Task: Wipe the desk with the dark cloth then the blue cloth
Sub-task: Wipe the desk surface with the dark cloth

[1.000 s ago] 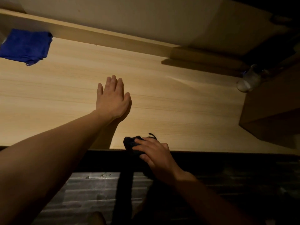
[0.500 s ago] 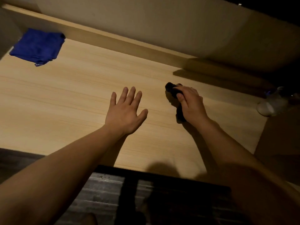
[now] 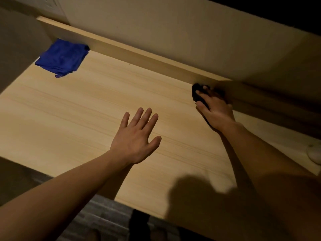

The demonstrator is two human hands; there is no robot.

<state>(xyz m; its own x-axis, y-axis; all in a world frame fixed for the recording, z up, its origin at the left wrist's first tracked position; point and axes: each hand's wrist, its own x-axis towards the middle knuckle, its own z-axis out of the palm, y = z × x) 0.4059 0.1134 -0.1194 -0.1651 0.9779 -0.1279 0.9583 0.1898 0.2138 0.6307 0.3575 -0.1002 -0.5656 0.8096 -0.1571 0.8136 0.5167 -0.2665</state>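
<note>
The pale wooden desk (image 3: 83,108) fills the view. My right hand (image 3: 215,110) presses the dark cloth (image 3: 197,94) onto the desk at its far right, close to the raised back ledge; most of the cloth is hidden under my fingers. My left hand (image 3: 137,136) lies flat on the middle of the desk, fingers spread, holding nothing. The blue cloth (image 3: 62,57) lies crumpled in the far left corner, well away from both hands.
A raised wooden ledge (image 3: 139,54) runs along the desk's back edge under a beige wall. A pale rounded object (image 3: 314,153) sits at the right edge. Dark flooring (image 3: 97,220) shows below the front edge.
My right hand has carried the dark cloth from the desk's front edge across to the far back right by the ledge. My left hand has stayed flat on the desk.
</note>
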